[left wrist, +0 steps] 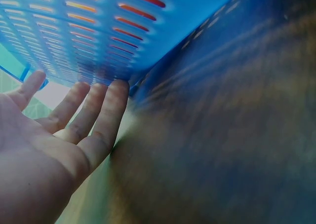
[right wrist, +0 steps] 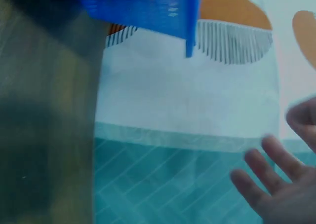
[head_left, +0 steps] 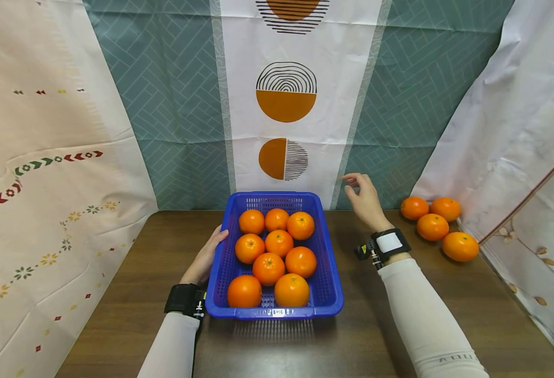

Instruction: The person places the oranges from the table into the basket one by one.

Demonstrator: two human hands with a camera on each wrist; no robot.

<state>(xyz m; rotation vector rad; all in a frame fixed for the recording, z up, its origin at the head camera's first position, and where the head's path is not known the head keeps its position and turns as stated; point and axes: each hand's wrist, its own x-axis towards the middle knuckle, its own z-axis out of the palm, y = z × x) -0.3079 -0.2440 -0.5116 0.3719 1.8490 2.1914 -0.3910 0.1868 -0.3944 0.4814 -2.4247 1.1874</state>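
A blue slotted plastic basket (head_left: 326, 247) stands mid-table, holding several oranges (head_left: 268, 268). My left hand (head_left: 206, 257) lies flat against the basket's left wall with straight fingers (left wrist: 94, 110) touching the slotted blue side (left wrist: 98, 31). My right hand (head_left: 364, 199) hovers in the air to the right of the basket's far corner, fingers loosely spread and holding nothing. In the right wrist view the fingers (right wrist: 269, 177) show relaxed before the cloth backdrop, with the basket's corner (right wrist: 190, 17) at the top.
Several loose oranges (head_left: 433, 227) lie at the table's far right by the white cloth. The brown wooden table (head_left: 362, 336) is walled by patterned cloths at the back, left and right. Bare tabletop runs in front of the basket.
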